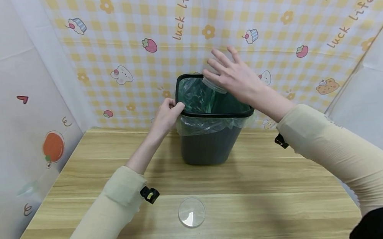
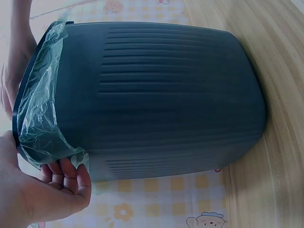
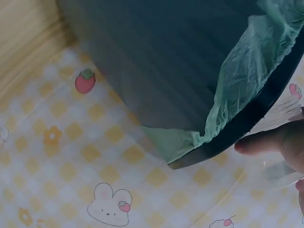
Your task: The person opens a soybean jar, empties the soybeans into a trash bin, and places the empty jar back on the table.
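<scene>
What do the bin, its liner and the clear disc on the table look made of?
Bin: probably plastic, matte, ribbed as if moulded. Liner: thin plastic film, by its shiny, translucent crinkles. Clear disc: glossy, with a bright reflection; glass or plastic, can't tell.

Count: 1 bin [image 1: 203, 151], 1 black rim [image 1: 215, 115] on it, 1 plastic liner [image 1: 206, 125] in it. Clear pieces, 2: 1 round dish [image 1: 191, 212] in front of bin, 1 container [image 1: 214, 86] at bin's mouth. Hands, 2: left hand [image 1: 167, 115] at bin's left rim corner, right hand [image 1: 233, 75] above bin's mouth. Beige sleeves, 2: left sleeve [image 1: 100, 213], right sleeve [image 1: 341, 162]. Counter [image 1: 273, 211], 1, under bin. Checked cloth [image 1: 127, 29], 1, behind bin; "luck life" prints on it, 2. White sheets, 2: left sheet [image 1: 1, 122], right sheet [image 1: 379, 93], either side of bin.
</scene>
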{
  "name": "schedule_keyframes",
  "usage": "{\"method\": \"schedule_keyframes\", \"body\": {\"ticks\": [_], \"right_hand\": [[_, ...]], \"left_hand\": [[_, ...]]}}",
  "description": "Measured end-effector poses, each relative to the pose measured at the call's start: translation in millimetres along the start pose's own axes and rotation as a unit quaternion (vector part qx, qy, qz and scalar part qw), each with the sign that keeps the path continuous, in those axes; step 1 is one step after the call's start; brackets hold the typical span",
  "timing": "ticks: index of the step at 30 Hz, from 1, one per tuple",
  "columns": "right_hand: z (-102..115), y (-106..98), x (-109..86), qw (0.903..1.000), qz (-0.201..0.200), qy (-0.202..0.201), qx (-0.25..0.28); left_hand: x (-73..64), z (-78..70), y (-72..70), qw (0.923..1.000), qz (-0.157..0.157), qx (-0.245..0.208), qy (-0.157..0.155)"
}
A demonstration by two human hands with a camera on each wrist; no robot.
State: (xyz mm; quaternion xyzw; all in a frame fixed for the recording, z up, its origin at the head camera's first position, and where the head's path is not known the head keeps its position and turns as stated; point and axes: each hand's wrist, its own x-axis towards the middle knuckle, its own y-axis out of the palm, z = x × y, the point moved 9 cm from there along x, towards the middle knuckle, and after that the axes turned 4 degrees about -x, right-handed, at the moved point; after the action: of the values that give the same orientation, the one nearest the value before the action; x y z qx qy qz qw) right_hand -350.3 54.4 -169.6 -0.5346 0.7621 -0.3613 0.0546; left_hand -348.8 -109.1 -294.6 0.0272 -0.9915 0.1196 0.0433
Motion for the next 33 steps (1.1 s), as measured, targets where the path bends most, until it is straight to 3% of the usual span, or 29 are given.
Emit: {"method": "schedule_keyframes", "body": {"ticks": [5,9,13,17,21,23,27,33], "right_hand": [[-11,0,-6.0,0.9983,-0.004,0.033,0.048],[-29,-1,-17.6,0.9873,-0.036,0.092,0.124],[-49,4,-37.1,0.9584,-0.058,0.159,0.230],[-68,12,-60.1,0.9191,-0.061,0.225,0.318],[-79,15,-84.2,0.8923,-0.065,0.265,0.360],[-83,15,-95.4,0.8846,-0.067,0.277,0.369],[-84,14,-112.3,0.8792,-0.075,0.284,0.375],[-79,3,-122.1,0.8942,-0.102,0.257,0.352]], "left_hand": [[-0.1,0.2,0.6,1.0000,0.004,-0.006,-0.001],[-0.3,-0.1,1.2,1.0000,0.004,-0.006,-0.001],[-0.3,0.0,1.1,1.0000,0.004,-0.006,-0.001],[-0.9,0.5,0.6,1.0000,0.005,-0.006,-0.003],[-1.2,0.3,1.0,0.9999,0.009,-0.004,-0.004],[-1.3,0.6,1.2,0.9999,0.011,-0.004,-0.004],[-1.3,0.7,-0.3,1.0000,0.008,-0.002,0.000],[-1.9,-0.2,0.3,0.9999,0.010,0.002,0.001]]}}
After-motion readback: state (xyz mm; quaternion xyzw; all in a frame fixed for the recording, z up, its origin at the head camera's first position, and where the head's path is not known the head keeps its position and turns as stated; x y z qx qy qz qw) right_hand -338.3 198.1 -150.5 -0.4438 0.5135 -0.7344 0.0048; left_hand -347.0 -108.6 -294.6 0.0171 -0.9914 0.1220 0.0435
